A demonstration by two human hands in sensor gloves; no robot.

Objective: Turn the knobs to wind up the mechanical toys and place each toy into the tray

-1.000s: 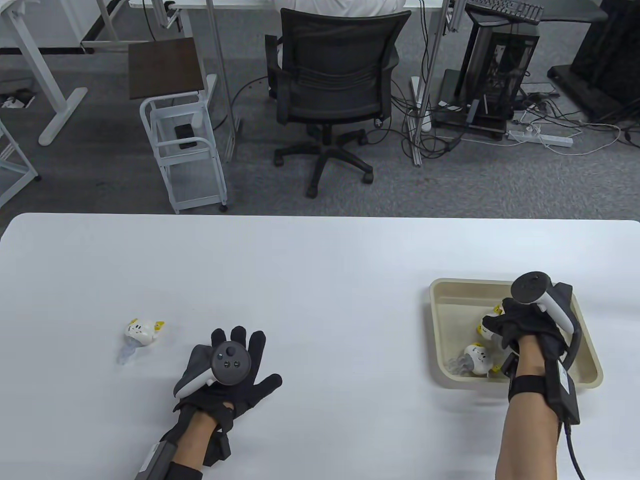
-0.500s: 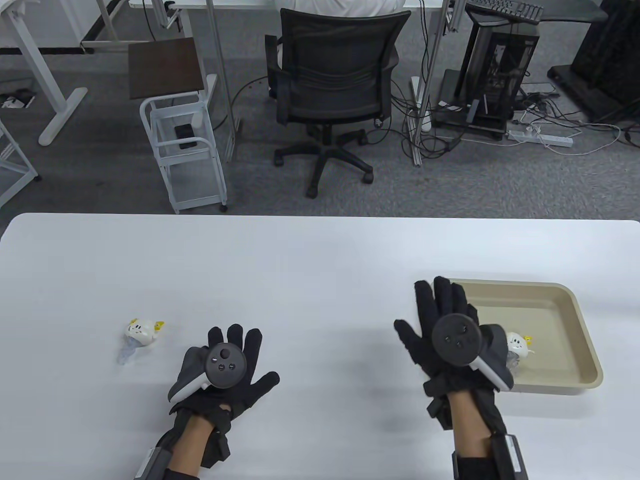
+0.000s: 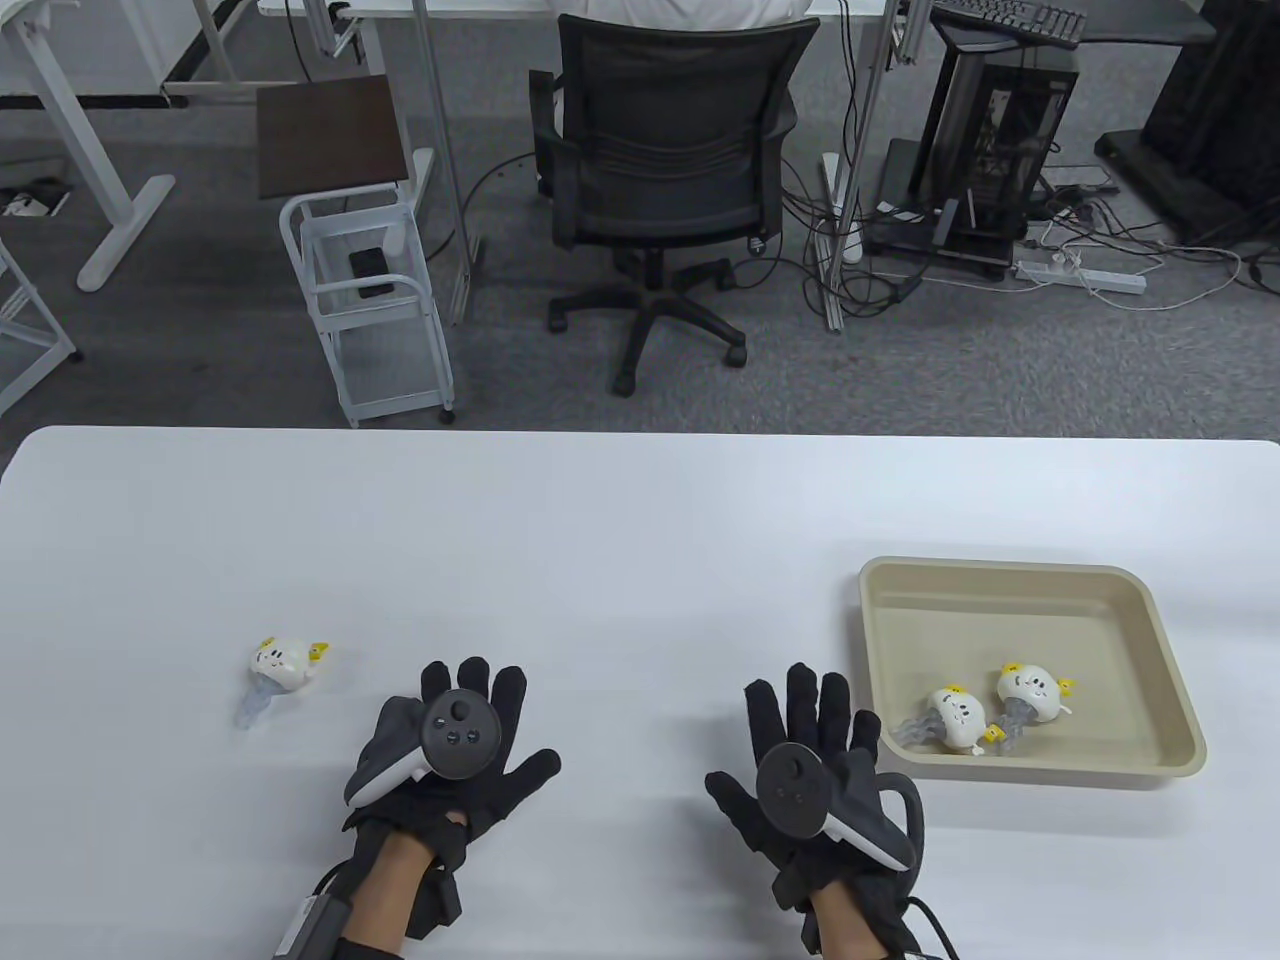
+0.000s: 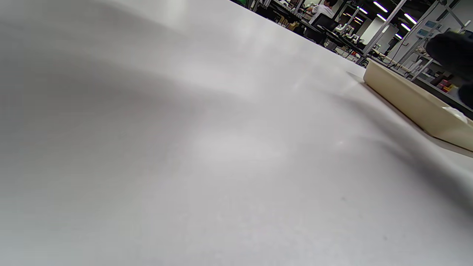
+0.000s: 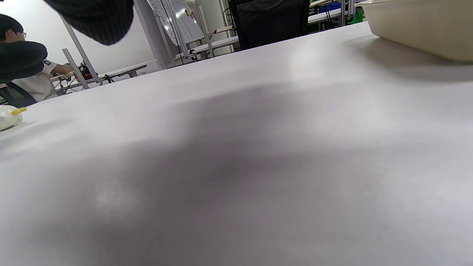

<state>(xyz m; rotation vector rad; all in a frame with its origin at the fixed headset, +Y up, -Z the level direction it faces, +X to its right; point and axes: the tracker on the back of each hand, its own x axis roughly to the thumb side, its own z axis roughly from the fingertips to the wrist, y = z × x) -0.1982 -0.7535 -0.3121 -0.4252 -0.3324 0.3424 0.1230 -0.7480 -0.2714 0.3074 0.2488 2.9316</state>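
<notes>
Two white wind-up toys with yellow knobs lie side by side in the beige tray at the right. A third white toy lies on the table at the left, also seen as the toy at the left edge of the right wrist view. My left hand lies flat with spread fingers, right of that toy and apart from it. My right hand lies flat with spread fingers just left of the tray, holding nothing. The tray's wall shows in the left wrist view.
The white table stretches far beyond both hands. Behind its far edge stand a black office chair, a white wire cart and a computer tower with cables on the floor.
My right hand has let go of a toy in the tray, drawn back left and toward me, and settled flat beside the tray. The left hand has barely moved.
</notes>
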